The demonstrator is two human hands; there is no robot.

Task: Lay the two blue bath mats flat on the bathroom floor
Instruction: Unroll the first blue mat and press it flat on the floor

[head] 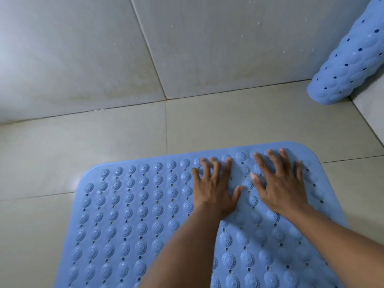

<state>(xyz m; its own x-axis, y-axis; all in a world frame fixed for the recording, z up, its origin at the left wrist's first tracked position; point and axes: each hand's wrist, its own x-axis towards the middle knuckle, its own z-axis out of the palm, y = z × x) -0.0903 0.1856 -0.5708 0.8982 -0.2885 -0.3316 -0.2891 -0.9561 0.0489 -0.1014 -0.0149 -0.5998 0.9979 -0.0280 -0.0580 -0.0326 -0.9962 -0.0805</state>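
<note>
Blue mats on pale tile

The flat mat (145, 215) is soft blue – rows of raised round studs ringed with tiny dots, with lines of small dark holes between the rows. The rolled mat (351, 65) is the same blue, with round bumps and dark blue holes. The floor (83, 146) is cream-grey tile with thin dark grout; the wall (83, 48) is pale grey, stained yellowish low down.

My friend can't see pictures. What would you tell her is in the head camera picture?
Two bare hands, left hand and right hand, press palms down with fingers spread on a blue bath mat lying flat on the pale tiled floor. A second blue bath mat, still curled up, leans in the far right corner against the wall.
</note>
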